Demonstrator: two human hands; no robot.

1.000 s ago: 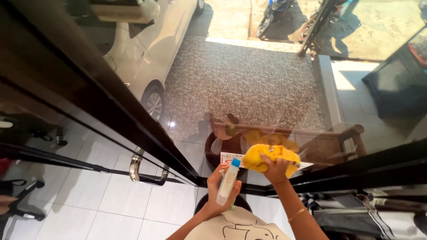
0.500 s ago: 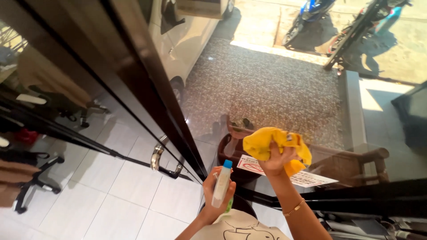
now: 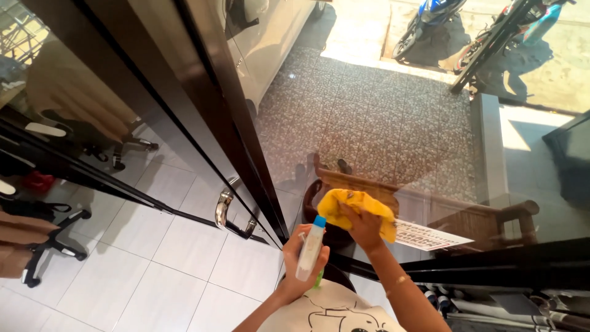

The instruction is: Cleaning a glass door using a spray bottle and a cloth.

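Note:
My right hand (image 3: 364, 227) presses a crumpled yellow cloth (image 3: 353, 208) against the lower part of a glass door pane (image 3: 381, 135). A white sticker (image 3: 430, 235) on the glass lies just right of the cloth. My left hand (image 3: 302, 261) holds a slim white spray bottle (image 3: 310, 249) with a blue cap, upright, just left of and below the cloth. Both arms reach up from the bottom of the view.
A dark door frame (image 3: 215, 104) with a chrome handle (image 3: 226, 212) runs diagonally at left. Behind the glass are a wooden bench (image 3: 467, 215), a pebbled forecourt, a white car (image 3: 270, 31) and motorbikes (image 3: 430, 18). White floor tiles (image 3: 153, 264) and an office chair base (image 3: 52, 246) are at left.
My right hand has brought the yellow cloth down and left along the glass, closer to the bottle. The left hand and bottle have barely moved. The view shifted slightly.

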